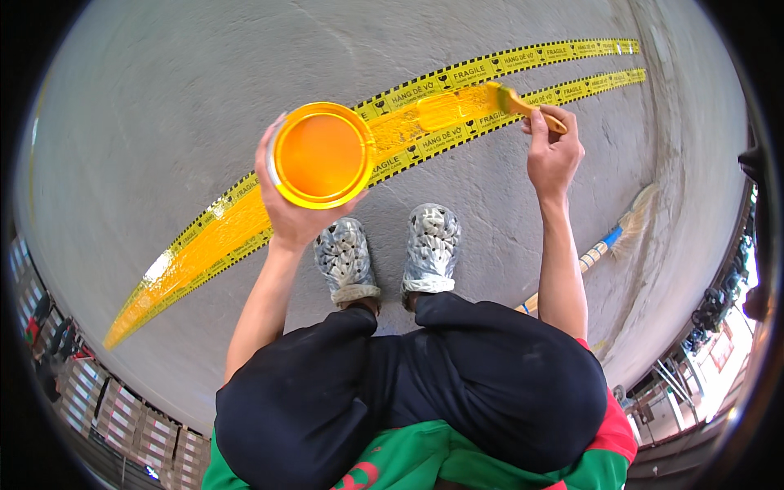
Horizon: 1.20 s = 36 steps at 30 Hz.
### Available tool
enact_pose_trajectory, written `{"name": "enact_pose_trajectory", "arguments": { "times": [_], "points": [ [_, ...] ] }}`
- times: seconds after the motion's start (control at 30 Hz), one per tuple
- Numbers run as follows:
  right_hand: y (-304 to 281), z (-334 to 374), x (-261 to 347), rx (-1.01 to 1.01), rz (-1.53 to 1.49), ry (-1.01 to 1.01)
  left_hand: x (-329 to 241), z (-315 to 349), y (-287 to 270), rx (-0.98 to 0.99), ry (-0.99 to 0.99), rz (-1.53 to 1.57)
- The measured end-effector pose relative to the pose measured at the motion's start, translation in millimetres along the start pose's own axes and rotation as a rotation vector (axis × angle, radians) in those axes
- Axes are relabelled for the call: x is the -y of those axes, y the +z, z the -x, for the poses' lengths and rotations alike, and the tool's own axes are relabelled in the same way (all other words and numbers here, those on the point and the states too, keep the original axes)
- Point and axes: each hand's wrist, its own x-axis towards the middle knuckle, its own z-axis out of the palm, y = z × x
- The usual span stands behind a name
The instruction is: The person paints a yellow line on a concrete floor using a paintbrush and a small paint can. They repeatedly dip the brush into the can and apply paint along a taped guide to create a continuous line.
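My left hand [287, 211] is wrapped round an open can of yellow-orange paint [323, 155], held upright over the floor. With my right hand [557, 155] I grip the handle of a paintbrush [532, 111]. Its bristles, coated in yellow, touch a painted stripe [454, 107] on the grey floor. Two bands of yellow-and-black printed tape [513, 61] border this stripe on its far and near sides. Wet-looking paint fills the stripe from the left end up to the brush; the can hides its middle part. Right of the bristles, grey floor shows between the tapes.
My feet, in grey-and-white clogs [431, 245], stand just on the near side of the stripe. A straw broom [633, 220] with a blue binding lies on the concrete floor [204, 82] to my right. Stacked boxes [135, 425] line the lower left rim.
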Motion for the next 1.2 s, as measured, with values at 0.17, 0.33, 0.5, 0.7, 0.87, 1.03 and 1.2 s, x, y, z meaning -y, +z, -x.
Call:
{"name": "enact_pose_trajectory", "arguments": {
  "times": [0.17, 0.33, 0.5, 0.7, 0.87, 1.03, 1.2],
  "points": [
    [52, 32, 31, 0.125, 0.195, -0.566, -9, -5, -18, -0.083, 0.007, -0.023],
    [100, 87, 56, 0.337, -0.186, -0.450, -15, -6, -29, -0.136, 0.012, -0.117],
    [74, 58, 27, 0.296, -0.269, 0.078, -16, -4, -34, -0.123, 0.006, -0.072],
    [18, 7, -10, -0.051, 0.234, -0.313, -17, -3, -34, -0.129, 0.007, -0.053],
    [61, 42, 21, 0.141, 0.140, -0.532, -21, -6, -35, -0.129, 0.013, -0.097],
    [83, 82, 46, 0.266, -0.326, -0.191, -25, -5, -36, -0.121, -0.001, -0.076],
    [47, 31, 24, 0.215, -0.196, 0.075, -21, -3, -36, -0.134, -0.012, -0.040]
  ]
}}
